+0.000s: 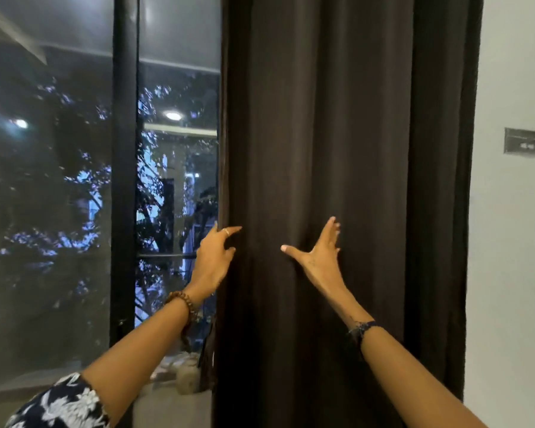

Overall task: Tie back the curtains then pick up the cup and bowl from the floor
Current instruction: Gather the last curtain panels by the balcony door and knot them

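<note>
The person is working on the first step, gathering the dark brown, heavy fabric curtain that is hanging in vertical folds beside the black-framed glass window. The left hand, wearing a brown beaded bracelet, is curling its fingers at the curtain's free left edge, touching the cloth but not yet closing on it. The right hand is lying spread wide and flat against the folds just to the right of that edge, thumb pointing towards the left hand, holding nothing. A band of cloth is hanging between the two hands.

No tie-back cord or hook is showing anywhere near the hands, so I cannot tell what will fasten the bundle. The cup and bowl are not clearly in view; only blurred pale shapes are sitting low beneath the left forearm.

Judging from this, the next move is calling for both hands to close around the fabric and bunch it towards the pale grey wall beyond the right hand.
</note>
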